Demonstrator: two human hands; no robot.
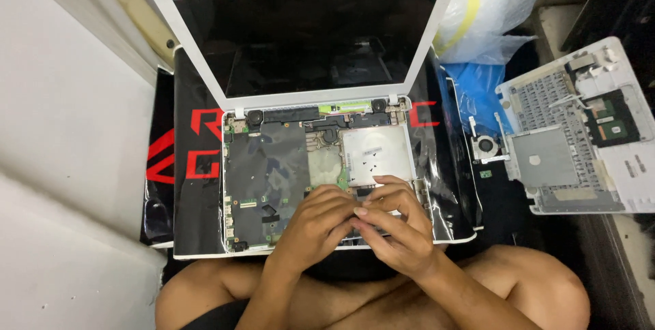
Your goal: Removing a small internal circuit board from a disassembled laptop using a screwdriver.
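A white laptop (205, 3) lies open on a black mat, its keyboard cover removed so the dark circuit board (263, 173) and a silver drive plate (372, 153) show. My left hand (314, 224) and my right hand (396, 224) meet over the front middle of the bare base, fingers curled and touching each other. Whatever lies under the fingertips is hidden. My knees frame the bottom of the view.
A black mat with red markings (194, 187) lies under the laptop. At the right, a detached laptop cover with its keyboard underside (570, 146) rests beside a small fan (486, 144). Blue and clear plastic bags (488, 23) sit behind. A pale wall runs along the left.
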